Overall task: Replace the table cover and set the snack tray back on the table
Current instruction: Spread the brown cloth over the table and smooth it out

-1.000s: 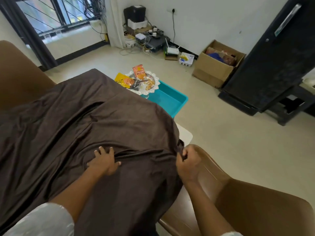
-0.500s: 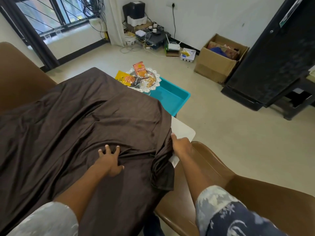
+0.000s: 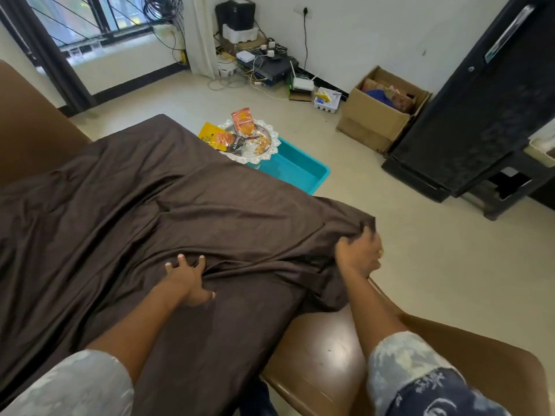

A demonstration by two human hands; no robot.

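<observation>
A dark brown table cover (image 3: pixel 156 211) lies wrinkled over the whole table. My left hand (image 3: pixel 189 279) presses flat on the cloth near the front, fingers spread. My right hand (image 3: pixel 359 253) grips the cover's near right corner, which is stretched over the table's corner. The silver snack tray (image 3: pixel 270 151), holding an orange packet, a yellow almond packet and loose snacks, sits on the rim of a teal tub (image 3: pixel 300 172) on the floor beyond the table.
Brown chairs stand at the right front (image 3: pixel 420 355) and the far left (image 3: pixel 33 124). A cardboard box (image 3: pixel 372 127), a black cabinet (image 3: pixel 486 115) and a pile of cables and electronics (image 3: pixel 264 64) line the far wall. Bare floor lies to the right.
My right hand has pulled the cover's corner out to the right, so it now hides the white table corner seen before. My left hand has stayed pressing on the cloth.
</observation>
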